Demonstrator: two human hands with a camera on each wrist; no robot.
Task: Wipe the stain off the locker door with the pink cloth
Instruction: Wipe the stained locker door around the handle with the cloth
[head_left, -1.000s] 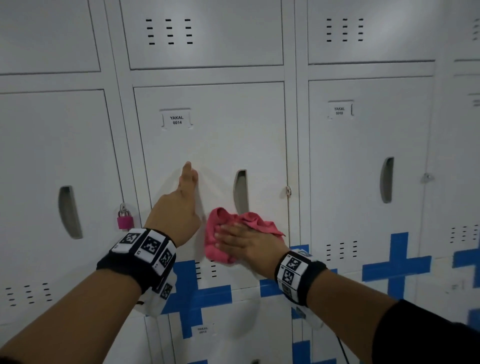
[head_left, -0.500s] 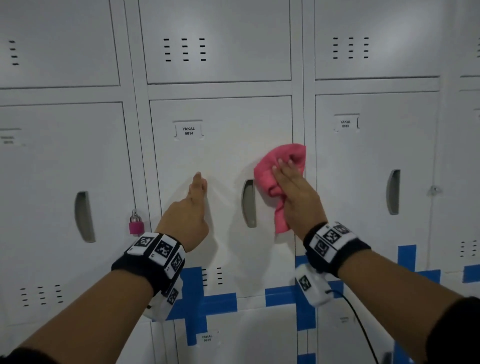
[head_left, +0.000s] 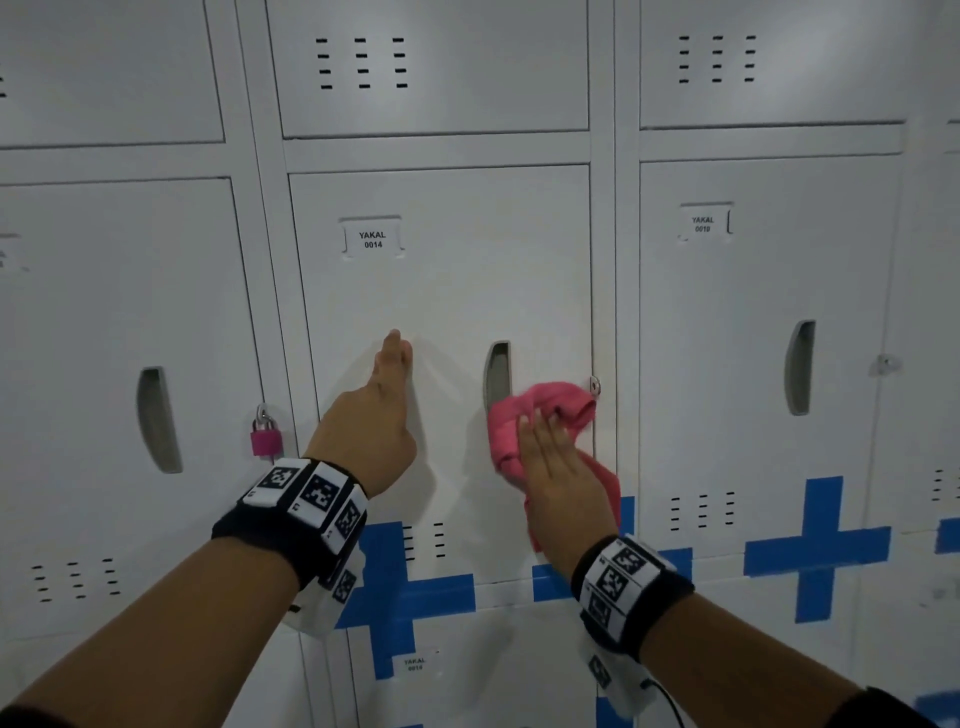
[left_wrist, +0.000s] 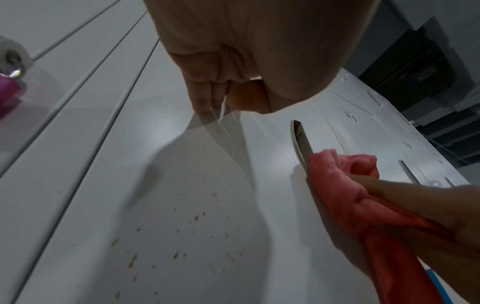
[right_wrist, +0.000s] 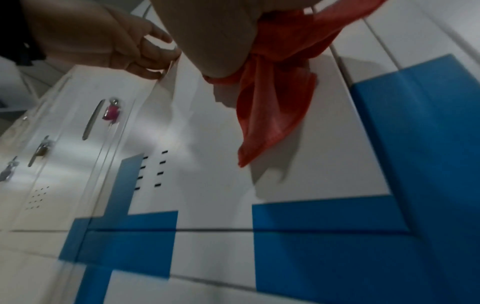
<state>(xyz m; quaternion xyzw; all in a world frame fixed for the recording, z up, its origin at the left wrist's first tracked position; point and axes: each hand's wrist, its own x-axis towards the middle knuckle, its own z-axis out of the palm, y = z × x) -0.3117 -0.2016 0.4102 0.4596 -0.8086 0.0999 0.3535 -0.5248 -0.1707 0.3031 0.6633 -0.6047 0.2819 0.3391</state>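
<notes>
The white locker door, labelled YAKAL 0014, fills the middle of the head view. My right hand presses the bunched pink cloth flat on the door with straight fingers, just right of the lower end of the handle slot. A loose end of the cloth hangs below the palm. My left hand rests straight fingertips on the door left of the slot. Brown specks of stain dot the door below the left hand; the cloth sits to their right, apart from them.
A pink padlock hangs on the locker to the left. Blue tape crosses run along the doors' lower edges. A metal hasp sticks out at the door's right edge beside the cloth. More lockers stand above, below and on both sides.
My right hand swept the cloth from below the handle slot up to the door's right edge, then back down beside the slot's lower end. The left hand stayed put on the door.
</notes>
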